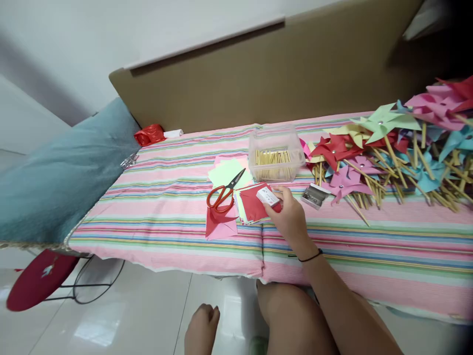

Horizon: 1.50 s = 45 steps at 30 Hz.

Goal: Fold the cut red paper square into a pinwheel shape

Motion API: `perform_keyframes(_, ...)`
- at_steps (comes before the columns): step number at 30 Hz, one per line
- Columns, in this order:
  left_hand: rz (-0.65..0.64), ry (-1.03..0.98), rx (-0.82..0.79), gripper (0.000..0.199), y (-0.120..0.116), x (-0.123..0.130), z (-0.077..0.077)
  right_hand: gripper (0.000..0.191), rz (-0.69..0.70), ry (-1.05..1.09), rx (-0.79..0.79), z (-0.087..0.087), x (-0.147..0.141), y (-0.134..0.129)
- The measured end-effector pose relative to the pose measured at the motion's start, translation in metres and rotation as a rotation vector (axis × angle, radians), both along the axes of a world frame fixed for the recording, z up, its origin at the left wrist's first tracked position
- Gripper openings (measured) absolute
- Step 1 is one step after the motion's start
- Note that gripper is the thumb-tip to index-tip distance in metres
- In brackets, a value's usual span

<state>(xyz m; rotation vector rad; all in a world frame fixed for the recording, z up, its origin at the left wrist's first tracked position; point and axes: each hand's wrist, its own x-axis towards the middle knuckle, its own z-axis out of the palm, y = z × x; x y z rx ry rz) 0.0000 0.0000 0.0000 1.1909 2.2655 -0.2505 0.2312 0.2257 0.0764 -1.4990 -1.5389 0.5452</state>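
Your right hand (290, 213) pinches a white box (267, 196), forearm (334, 291) extended over striped cloth (155, 209); your left hand (202, 328) hangs curled, contents unclear.

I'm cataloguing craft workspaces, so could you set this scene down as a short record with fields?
Right hand: holding a small white box over a red-topped paper stack
Left hand: curled, apart from the striped cloth
Scissors: orange-red handles, lying across paper sheets
Clear container: holds thin sticks
Open box: on the cloth, right of the right hand
Pinwheels: heaped at the picture's right, several colours
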Motion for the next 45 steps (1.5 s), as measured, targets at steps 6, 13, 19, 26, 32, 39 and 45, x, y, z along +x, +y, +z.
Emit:
perform_keyframes(6, -0.050, -0.145, 0.221, 0.020, 0.016, 0.011, 0.037, 0.040, 0.058, 0.019, -0.051, -0.010, 0.002, -0.001)
perform_keyframes(13, -0.461, -0.401, 0.763, 0.033, 0.111, 0.076, 0.113, 0.028, 0.098, -0.151, -0.088, -0.017, -0.004, -0.003)
perform_keyframes(19, -0.603, -0.071, 0.786, 0.040, 0.175, 0.097, 0.102, 0.022, 0.108, -0.126, -0.065, -0.014, -0.004, -0.004)
perform_keyframes(26, -0.598, -0.047, 0.691, 0.019, 0.194, 0.094, 0.093, 0.029, 0.041, 0.130, -0.019, -0.004, 0.010, 0.001)
perform_keyframes(32, -0.604, -0.118, 0.596, 0.020, 0.203, 0.084, 0.108, 0.038, -0.195, 0.445, -0.041, 0.001, 0.036, 0.005)
perform_keyframes(39, -0.581, -0.099, 0.533, 0.028, 0.209, 0.085, 0.123, 0.039, -0.193, 0.454, -0.062, 0.000, 0.035, 0.006)
perform_keyframes(45, -0.588, -0.061, 0.501, 0.030, 0.210, 0.089, 0.127, 0.037, -0.213, 0.386, -0.083, 0.005, 0.037, 0.004)
